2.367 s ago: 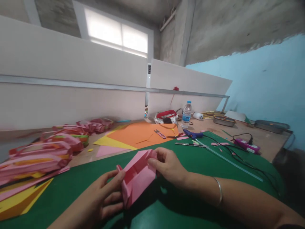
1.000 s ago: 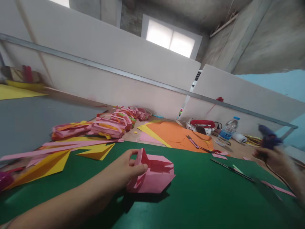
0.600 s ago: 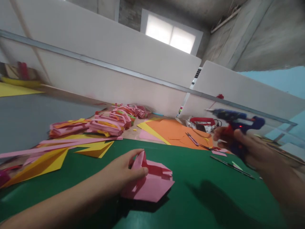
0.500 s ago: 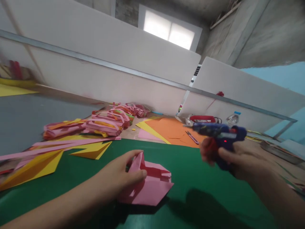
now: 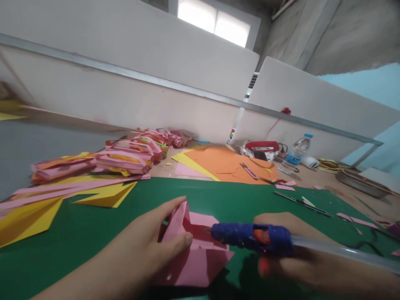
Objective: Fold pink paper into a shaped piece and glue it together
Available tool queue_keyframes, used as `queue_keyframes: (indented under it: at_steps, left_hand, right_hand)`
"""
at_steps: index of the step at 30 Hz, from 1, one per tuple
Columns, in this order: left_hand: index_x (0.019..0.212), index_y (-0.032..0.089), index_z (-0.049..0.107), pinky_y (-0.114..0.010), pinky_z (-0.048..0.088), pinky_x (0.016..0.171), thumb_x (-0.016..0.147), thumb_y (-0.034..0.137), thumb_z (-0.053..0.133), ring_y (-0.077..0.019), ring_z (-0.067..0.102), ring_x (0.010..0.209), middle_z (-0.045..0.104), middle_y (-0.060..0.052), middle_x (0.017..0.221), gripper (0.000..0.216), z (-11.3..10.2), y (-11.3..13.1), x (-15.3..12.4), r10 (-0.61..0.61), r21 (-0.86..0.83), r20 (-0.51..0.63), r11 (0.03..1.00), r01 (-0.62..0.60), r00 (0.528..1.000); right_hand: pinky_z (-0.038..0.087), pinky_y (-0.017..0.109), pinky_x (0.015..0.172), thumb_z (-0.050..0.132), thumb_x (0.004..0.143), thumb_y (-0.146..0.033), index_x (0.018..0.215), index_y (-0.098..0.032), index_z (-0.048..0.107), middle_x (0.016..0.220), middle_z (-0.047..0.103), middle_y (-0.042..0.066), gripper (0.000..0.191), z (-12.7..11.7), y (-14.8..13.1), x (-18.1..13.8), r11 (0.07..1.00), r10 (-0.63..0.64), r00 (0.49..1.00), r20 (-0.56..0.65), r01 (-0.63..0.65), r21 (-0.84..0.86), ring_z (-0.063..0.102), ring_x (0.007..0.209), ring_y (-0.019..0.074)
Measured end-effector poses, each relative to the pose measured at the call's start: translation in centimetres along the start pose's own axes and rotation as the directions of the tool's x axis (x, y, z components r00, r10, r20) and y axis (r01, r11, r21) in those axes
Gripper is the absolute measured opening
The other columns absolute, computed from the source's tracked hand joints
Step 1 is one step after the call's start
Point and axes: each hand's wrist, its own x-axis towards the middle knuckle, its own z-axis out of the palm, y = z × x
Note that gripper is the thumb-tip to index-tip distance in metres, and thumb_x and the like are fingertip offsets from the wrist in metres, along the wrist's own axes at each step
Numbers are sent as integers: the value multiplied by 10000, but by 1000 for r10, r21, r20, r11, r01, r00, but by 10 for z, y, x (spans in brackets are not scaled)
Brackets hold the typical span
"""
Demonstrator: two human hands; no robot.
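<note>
Between the thumb and fingers of my left hand (image 5: 156,241) is a folded pink paper box (image 5: 200,266), its open top facing up, held over the green mat (image 5: 103,250). My right hand (image 5: 290,262) is wrapped round a blue glue gun (image 5: 240,237), with a small red light glowing on its body. A clear glue stick (image 5: 337,250) sticks out of the gun's back end. The nozzle points left, at the opening of the pink box; whether it touches the paper I cannot tell.
Finished-looking pink paper baskets (image 5: 125,160) pile up at the back left, beside yellow paper pieces (image 5: 106,198). Orange sheets (image 5: 215,162) lie behind the mat with small scissors (image 5: 249,171) on them. A water bottle (image 5: 295,154) and a grey tray (image 5: 359,183) stand at the right.
My right hand has brought the glue gun down and left, from above the mat to the box's opening. My left hand keeps its hold on the pink box. The view has tilted down slightly.
</note>
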Motion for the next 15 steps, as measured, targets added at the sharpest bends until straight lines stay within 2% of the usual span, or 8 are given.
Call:
queue_keyframes:
  at_steps: [6,13,15]
  left_hand:
    - [1258,200,464,-369,498,839,655,435,619,-280,627,974,654,-83,1140,665,2,1,-3,18,33,40,999,-19,999]
    - [1294,192,404,-368,520,801,715,415,555,-256,641,939,646,-82,1146,638,2,3,-8,30,-10,108,1000,-29,994]
    - [1284,196,414,-358,523,797,714,410,552,-249,642,937,651,-76,1134,624,2,1,-9,49,-14,116,999,-48,992]
  right_hand:
    - [362,193,501,613,751,-250,734,-212,585,720,595,-3,50,7,-1,8,999,39,998,42,-39,-2,511,613,112]
    - [325,192,505,629,731,-308,707,-175,579,681,566,-27,145,5,-11,13,986,169,982,85,-167,-27,478,602,100]
    - [311,188,489,639,722,-317,695,-169,571,666,557,-32,165,6,-10,15,987,163,982,96,-163,-8,463,584,92]
